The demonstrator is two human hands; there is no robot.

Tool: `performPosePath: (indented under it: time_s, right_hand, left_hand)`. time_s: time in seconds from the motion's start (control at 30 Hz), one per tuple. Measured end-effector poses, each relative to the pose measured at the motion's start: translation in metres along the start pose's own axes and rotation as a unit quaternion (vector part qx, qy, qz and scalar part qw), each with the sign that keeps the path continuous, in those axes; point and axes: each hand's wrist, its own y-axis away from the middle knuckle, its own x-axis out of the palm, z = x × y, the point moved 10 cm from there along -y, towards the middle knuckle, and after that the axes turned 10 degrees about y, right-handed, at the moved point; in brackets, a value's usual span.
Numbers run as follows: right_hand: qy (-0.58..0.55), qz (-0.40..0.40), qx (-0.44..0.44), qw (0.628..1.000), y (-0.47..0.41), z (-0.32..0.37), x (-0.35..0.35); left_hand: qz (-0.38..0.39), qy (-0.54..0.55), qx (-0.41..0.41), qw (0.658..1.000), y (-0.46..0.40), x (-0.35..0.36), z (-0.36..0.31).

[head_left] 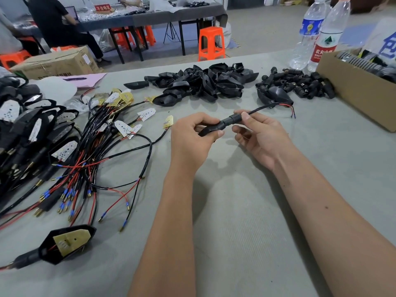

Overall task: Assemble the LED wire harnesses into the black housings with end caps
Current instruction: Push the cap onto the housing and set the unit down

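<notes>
Steadying the housing in a closed left hand, the right hand pinched the cap, apparently to seat it.

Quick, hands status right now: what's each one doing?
Left hand: closed on the black plastic housing.
Right hand: thumb and fingers pinch the ribbed black end cap on the black sheathed wire.

Matt grey cloth covers the counter; housings are glossy black plastic, the box plain brown cardboard, bottles clear plastic.
</notes>
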Motion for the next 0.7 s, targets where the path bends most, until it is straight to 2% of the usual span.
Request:
performPosePath:
  time_s: [0.13, 0.33, 0.47, 0.57, 0.7]
  right_hand:
    - [0.060, 0.016, -0.018, 0.998, 0.002, 0.000, 0.010]
    - [0.093, 0.028, -0.013, 0.995, 0.001, -0.001, 0.013]
    - [0.129, -0.018, -0.022, 0.991, 0.000, -0.001, 0.005]
    - [0.103, -0.062, -0.028, 0.992, 0.001, 0.000, -0.001]
    - [-0.021, -0.101, -0.013, 0.995, 0.001, -0.001, -0.012]
  left_hand:
    - [0.023, 0.016, -0.023, 0.999, 0.001, 0.002, 0.006]
    - [0.013, 0.057, -0.037, 0.998, 0.002, 0.004, 0.009]
    - [0.012, 0.089, -0.081, 0.993, 0.005, 0.005, 0.018]
    - [0.036, 0.122, -0.130, 0.983, 0.009, 0.014, 0.026]
    - [0.021, 0.174, -0.201, 0.964, 0.015, 0.008, 0.038]
